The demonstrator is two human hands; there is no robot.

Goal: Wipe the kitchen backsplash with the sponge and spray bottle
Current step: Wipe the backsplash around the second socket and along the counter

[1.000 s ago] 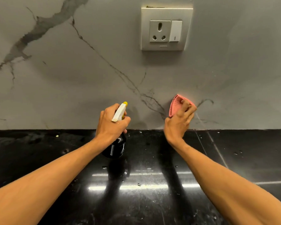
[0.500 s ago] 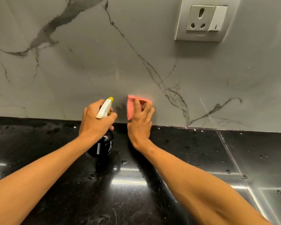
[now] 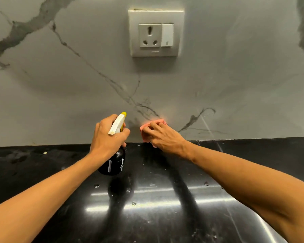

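My right grip (image 3: 162, 137) is closed over the pink sponge (image 3: 144, 128), fingers curled on top of it and pressing it against the grey marble-look backsplash (image 3: 74, 88). The sponge sits low on the wall, right at the seam where it meets the black worktop (image 3: 165, 199). Only its upper and left edges show past my fingers, plus a small corner beneath the hand.

My left grip (image 3: 109, 137) is wrapped around the neck of the spray bottle (image 3: 112, 163), just to the left of the sponge and not touching it. The white trigger head (image 3: 116, 126) sticks up out of my fist, and its yellow nozzle tip (image 3: 124, 113) points at the wall. The black body hangs tilted below my hand; I cannot tell whether its base touches the worktop.

Dark veins cross the backsplash, one cluster ending just above the sponge. Well above both hands a white socket plate (image 3: 155, 14) is set into the wall, with a three-pin outlet and a rocker switch (image 3: 167, 35) beside it. The worktop is glossy, with light streaks, droplets and pale specks.
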